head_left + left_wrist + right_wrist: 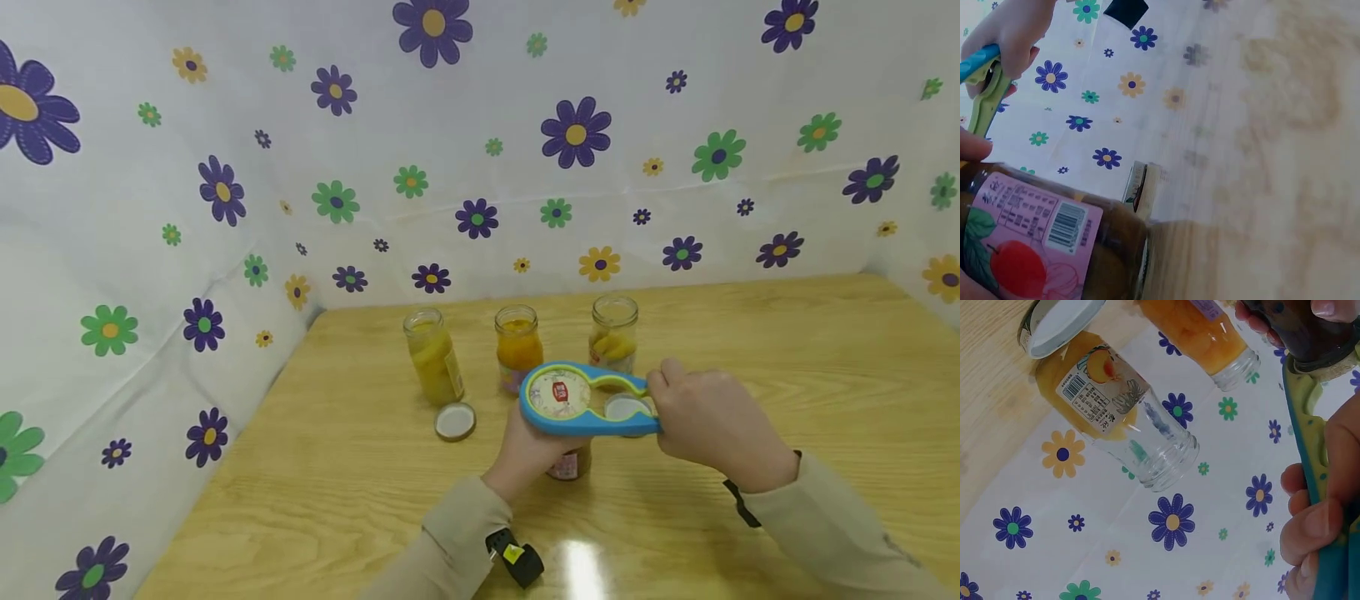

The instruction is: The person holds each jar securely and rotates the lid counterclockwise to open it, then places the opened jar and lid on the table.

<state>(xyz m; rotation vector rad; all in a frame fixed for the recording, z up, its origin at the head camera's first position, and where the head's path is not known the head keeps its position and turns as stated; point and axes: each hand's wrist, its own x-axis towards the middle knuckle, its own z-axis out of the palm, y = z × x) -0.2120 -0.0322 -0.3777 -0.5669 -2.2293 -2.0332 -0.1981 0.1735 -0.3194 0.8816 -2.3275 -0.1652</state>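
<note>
My left hand [525, 450] grips a jar with a pink label [570, 463] that stands on the wooden table [750, 350]. Over the jar's lid sits the round head of a blue and green jar opener [558, 398]. My right hand [708, 425] holds the opener's handle, fingers curled round it. The left wrist view shows the pink label with a red fruit [1035, 237] and the opener [985, 94] above it. In the right wrist view my fingers [1316, 531] wrap the opener's handle [1313, 444].
Three open glass jars of yellow fruit stand in a row behind: left [433, 357], middle [518, 348], right [613, 335]. One loose white lid [455, 421] lies left of my hands, another [626, 408] shows through the opener's hole. Flowered cloth [225, 192] walls the table at back and left.
</note>
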